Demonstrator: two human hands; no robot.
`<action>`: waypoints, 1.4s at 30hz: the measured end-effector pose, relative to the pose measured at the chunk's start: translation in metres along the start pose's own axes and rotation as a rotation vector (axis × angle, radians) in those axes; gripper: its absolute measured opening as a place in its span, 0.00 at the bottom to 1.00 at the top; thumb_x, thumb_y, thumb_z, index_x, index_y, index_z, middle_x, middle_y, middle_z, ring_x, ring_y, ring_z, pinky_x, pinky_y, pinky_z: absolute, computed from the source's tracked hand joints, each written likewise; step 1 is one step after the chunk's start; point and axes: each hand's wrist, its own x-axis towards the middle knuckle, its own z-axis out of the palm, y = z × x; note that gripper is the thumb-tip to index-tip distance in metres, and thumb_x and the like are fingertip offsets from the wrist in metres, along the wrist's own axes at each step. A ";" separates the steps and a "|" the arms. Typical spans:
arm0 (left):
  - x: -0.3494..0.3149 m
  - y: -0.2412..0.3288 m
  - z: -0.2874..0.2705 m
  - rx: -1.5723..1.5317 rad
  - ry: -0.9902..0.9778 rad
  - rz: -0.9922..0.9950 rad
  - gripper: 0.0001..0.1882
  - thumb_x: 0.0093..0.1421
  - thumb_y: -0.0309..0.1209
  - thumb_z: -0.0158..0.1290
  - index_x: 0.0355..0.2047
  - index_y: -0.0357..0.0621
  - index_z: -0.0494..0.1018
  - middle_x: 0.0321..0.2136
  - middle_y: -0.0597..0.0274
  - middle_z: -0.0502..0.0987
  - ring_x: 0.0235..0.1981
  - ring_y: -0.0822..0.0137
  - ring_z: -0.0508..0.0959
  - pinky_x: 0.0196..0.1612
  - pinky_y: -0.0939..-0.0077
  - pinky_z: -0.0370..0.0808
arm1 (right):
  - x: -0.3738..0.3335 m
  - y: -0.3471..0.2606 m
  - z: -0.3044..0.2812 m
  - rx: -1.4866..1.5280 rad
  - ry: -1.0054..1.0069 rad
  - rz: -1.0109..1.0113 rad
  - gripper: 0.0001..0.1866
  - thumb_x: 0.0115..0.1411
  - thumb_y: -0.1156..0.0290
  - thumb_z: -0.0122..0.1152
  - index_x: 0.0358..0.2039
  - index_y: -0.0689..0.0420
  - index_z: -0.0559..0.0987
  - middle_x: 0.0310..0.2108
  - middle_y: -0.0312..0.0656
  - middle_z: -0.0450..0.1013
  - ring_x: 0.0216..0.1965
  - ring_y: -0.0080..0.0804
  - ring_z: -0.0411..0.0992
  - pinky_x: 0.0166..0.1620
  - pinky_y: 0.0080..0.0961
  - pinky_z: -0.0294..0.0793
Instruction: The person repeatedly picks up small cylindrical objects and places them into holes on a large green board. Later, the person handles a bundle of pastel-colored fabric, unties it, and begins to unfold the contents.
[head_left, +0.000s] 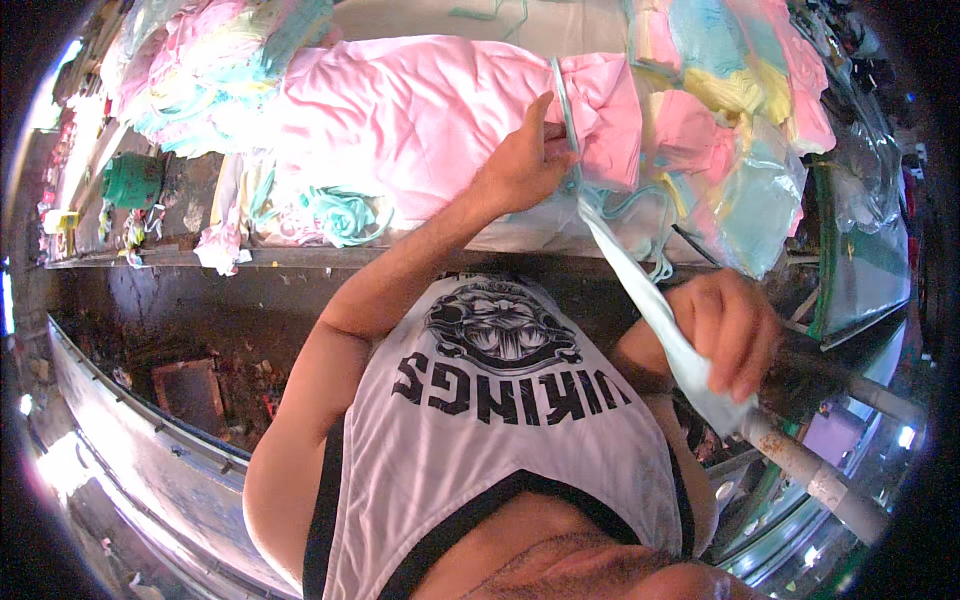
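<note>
A pink bundle of folded cloth (400,110) lies on the worktable in front of me, with a pale blue-green tie (563,95) running across it near its right end. My left hand (527,160) rests at that tie with its fingers apart, the fingertips against the bundle. From there a pale strip of cloth (640,290) stretches taut down to the right. My right hand (728,335) is closed around the strip, off the table's near edge, and the strip's end hangs below the fingers.
Pink, blue and yellow cloth bundles (725,130) are stacked at the right, some in clear plastic. More pastel cloth (210,80) is piled at the left. Loose turquoise strips (345,215) lie near the table edge (330,258). A rusty pipe (810,475) stands at lower right.
</note>
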 end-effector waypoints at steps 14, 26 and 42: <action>-0.069 0.080 -0.003 -0.019 -0.280 0.435 0.22 0.69 0.27 0.60 0.62 0.44 0.75 0.48 0.51 0.84 0.44 0.58 0.86 0.46 0.67 0.81 | -0.058 0.047 -0.082 -1.106 0.148 0.770 0.24 0.56 0.53 0.77 0.45 0.58 0.84 0.33 0.44 0.81 0.34 0.42 0.81 0.40 0.39 0.79; -0.038 0.030 -0.065 0.642 0.150 0.398 0.23 0.59 0.25 0.67 0.55 0.43 0.79 0.55 0.51 0.81 0.54 0.47 0.81 0.54 0.54 0.80 | -0.064 -0.099 -0.134 -1.325 0.523 0.542 0.09 0.61 0.69 0.70 0.33 0.61 0.82 0.28 0.36 0.75 0.31 0.24 0.72 0.38 0.24 0.72; 0.039 0.028 -0.070 0.541 0.003 0.322 0.12 0.58 0.23 0.61 0.44 0.44 0.83 0.35 0.49 0.83 0.36 0.54 0.85 0.42 0.61 0.81 | -0.017 0.066 -0.145 -1.830 0.202 0.808 0.29 0.62 0.79 0.63 0.65 0.53 0.75 0.54 0.53 0.74 0.50 0.54 0.76 0.53 0.41 0.81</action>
